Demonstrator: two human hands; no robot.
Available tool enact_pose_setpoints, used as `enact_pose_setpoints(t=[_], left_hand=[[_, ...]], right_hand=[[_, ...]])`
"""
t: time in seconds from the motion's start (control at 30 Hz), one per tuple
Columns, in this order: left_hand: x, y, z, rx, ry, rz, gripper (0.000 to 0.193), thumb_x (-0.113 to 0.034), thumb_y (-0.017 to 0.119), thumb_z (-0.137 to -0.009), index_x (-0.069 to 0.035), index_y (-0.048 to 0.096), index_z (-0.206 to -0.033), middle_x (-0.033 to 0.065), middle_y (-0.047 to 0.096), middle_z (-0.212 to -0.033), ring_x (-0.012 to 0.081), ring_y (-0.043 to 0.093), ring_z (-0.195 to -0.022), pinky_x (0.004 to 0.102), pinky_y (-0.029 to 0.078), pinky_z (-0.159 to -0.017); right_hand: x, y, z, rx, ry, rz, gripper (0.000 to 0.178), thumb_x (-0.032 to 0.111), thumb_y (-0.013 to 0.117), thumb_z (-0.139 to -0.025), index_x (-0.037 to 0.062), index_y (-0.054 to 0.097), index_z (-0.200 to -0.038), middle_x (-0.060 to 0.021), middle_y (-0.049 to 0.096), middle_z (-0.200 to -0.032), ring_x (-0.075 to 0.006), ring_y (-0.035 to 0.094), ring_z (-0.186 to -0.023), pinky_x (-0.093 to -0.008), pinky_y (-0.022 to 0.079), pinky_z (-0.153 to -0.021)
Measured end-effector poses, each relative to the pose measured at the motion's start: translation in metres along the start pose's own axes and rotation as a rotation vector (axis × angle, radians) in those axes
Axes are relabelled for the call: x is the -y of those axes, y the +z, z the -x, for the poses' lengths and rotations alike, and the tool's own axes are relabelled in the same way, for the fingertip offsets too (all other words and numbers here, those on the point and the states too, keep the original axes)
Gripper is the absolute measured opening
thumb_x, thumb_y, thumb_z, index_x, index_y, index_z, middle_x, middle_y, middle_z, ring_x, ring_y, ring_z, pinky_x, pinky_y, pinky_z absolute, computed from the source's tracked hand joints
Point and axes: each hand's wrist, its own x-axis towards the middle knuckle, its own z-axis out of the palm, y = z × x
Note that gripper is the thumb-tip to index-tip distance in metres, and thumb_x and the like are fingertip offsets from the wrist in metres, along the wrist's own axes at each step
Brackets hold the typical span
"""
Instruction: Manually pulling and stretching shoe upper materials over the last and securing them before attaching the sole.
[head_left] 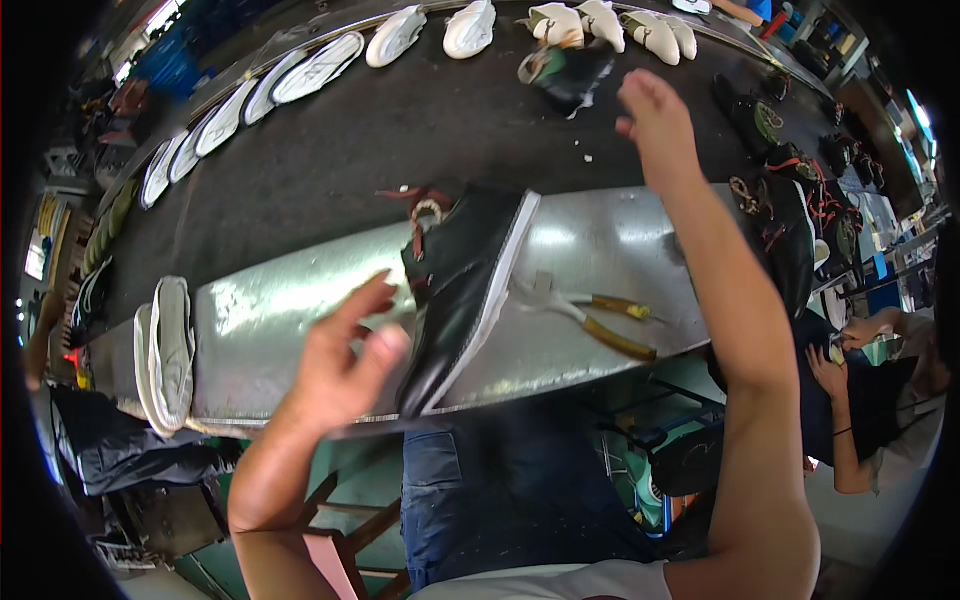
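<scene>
A black shoe (450, 290) with a white sole edge and reddish laces lies on its side on the metal bench top (270, 300). My left hand (350, 365) is beside its toe, fingers spread and holding nothing. Farther off, over the dark belt (420, 130), my right hand (657, 120) is raised with its fingers loosely bent and a gap between thumb and fingers. A motion-blurred dark shoe (575, 78) with a green patch is just left of that hand, apart from it. Pincers (610, 325) with yellowish-brown handles rest on the metal, right of the black shoe.
White soles (320, 68) line the belt's far left side, with cream shoes (652, 35) at the far edge. A pair of pale soles (165, 355) is at the bench's left end. Dark shoes (785, 235) crowd the right. Another person's hand (830, 372) shows at far right.
</scene>
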Motion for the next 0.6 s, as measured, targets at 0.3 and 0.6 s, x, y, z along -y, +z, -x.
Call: enact_pose_setpoints(t=[0.3, 0.6], left_hand=[[0.048, 0.035, -0.308, -0.197, -0.010, -0.132, 0.073, -0.051, 0.061, -0.095, 0.004, 0.048, -0.141, 0.0239, 0.056, -0.139, 0.0303, 0.055, -0.129, 0.0385, 0.043, -0.107], [0.001, 0.188, -0.401, -0.145, 0.692, -0.666, 0.050, -0.037, 0.055, -0.099, -0.006, 0.053, -0.137, 0.0254, 0.053, -0.137, 0.0459, 0.045, -0.132, 0.0491, 0.040, -0.109]], right_hand=[[-0.040, -0.035, 0.078, 0.419, -0.445, 0.740, 0.037, 0.014, 0.065, -0.089, -0.0022, 0.057, -0.121, -0.0223, 0.059, -0.126, -0.0411, 0.055, -0.118, -0.0472, 0.044, -0.101], [-0.038, -0.040, 0.074, 0.529, -0.383, 0.828, 0.044, 0.010, 0.070, -0.079, -0.0024, 0.057, -0.118, -0.0202, 0.059, -0.122, -0.0396, 0.054, -0.118, -0.0493, 0.040, -0.101]])
